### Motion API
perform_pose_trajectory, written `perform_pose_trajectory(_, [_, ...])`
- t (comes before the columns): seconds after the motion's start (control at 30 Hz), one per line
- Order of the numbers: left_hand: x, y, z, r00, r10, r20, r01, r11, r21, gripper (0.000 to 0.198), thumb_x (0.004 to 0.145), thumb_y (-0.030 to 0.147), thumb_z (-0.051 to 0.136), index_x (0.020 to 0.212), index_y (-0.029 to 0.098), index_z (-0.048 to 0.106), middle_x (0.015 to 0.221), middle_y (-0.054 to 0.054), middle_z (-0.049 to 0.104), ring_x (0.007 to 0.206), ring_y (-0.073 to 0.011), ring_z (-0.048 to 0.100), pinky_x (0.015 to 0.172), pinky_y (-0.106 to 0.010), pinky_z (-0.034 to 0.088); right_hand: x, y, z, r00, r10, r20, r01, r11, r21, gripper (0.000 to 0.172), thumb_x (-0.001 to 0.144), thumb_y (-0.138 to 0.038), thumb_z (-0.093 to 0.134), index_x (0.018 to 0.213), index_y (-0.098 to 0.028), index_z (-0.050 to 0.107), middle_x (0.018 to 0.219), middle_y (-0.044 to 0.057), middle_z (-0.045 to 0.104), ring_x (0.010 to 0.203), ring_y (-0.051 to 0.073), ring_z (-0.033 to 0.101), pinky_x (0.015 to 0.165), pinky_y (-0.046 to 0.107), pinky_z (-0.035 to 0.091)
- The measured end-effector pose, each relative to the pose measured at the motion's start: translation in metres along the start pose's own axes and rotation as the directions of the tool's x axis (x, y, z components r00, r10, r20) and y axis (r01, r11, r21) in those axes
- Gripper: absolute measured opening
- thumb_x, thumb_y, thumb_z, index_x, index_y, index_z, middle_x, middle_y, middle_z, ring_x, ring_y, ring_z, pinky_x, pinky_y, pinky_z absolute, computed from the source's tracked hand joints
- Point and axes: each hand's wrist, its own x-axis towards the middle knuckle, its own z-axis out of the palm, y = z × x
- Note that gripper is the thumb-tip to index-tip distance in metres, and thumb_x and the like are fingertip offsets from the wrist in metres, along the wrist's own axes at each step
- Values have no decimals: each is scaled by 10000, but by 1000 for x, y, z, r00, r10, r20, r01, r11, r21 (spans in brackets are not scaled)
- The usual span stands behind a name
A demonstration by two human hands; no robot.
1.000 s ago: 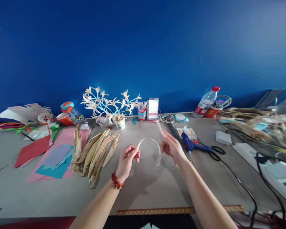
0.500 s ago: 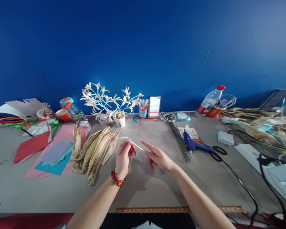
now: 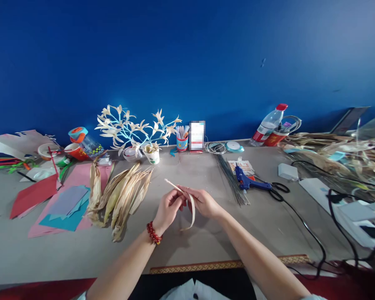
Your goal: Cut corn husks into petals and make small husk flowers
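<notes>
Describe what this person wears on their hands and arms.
The left hand and right hand wear no visible gloves. A shiny red bead bracelet with a touch of yellow circles the left wrist; no bracelet shows on the right. Both forearms are uncovered, with only the edges of pale sleeves at the bottom of the picture.

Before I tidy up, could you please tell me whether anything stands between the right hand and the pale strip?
Nothing visible does: the right hand touches the pale strip, with the left hand close beside it.
</notes>
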Motion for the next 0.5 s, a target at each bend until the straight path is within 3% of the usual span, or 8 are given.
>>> perform_pose_trajectory(0.13, [0, 0, -1, 1000, 5, 22, -3, 994, -107, 200, 874, 337, 559, 772, 166, 574, 654, 17, 552, 580, -105, 479, 584, -230, 403, -1, -3, -2, 999, 12, -37, -19, 979, -202, 450, 1005, -353, 337, 1384, -205, 529, 669, 10, 683, 533, 132, 587, 593, 219, 435])
perform_pose_trajectory(0.33, [-6, 12, -1, 998, -16, 64, 18, 999, -30, 229, 888, 353, 533, 742, 177, 539, 668, 16, 569, 580, -102, 491, 598, -232, 405, -1, -1, -12, 982, 31, -189, -114, 887, -447, 388, 968, -280, 357, 1228, -171, 624, 588, 14, 656, 498, 148, 559, 549, 223, 366])
perform_pose_trajectory(0.43, [-8, 16, -1, 996, -23, 84, 29, 997, -69, 238, 885, 357, 546, 730, 177, 530, 657, 12, 566, 564, -99, 477, 582, -234, 402, -1, 5, -23, 955, 25, -294, -180, 839, -513, 395, 962, -299, 348, 1184, -169, 648, 616, 30, 672, 531, 155, 572, 555, 230, 356])
perform_pose_trajectory(0.5, [-9, 17, -1, 994, -13, 106, 22, 996, -89, 250, 886, 365, 551, 723, 177, 531, 665, 3, 572, 569, -101, 478, 587, -241, 407, -1, 12, -37, 913, 43, -406, -264, 821, -506, 413, 965, -334, 335, 1158, -174, 664, 608, 32, 665, 540, 157, 570, 555, 235, 352])
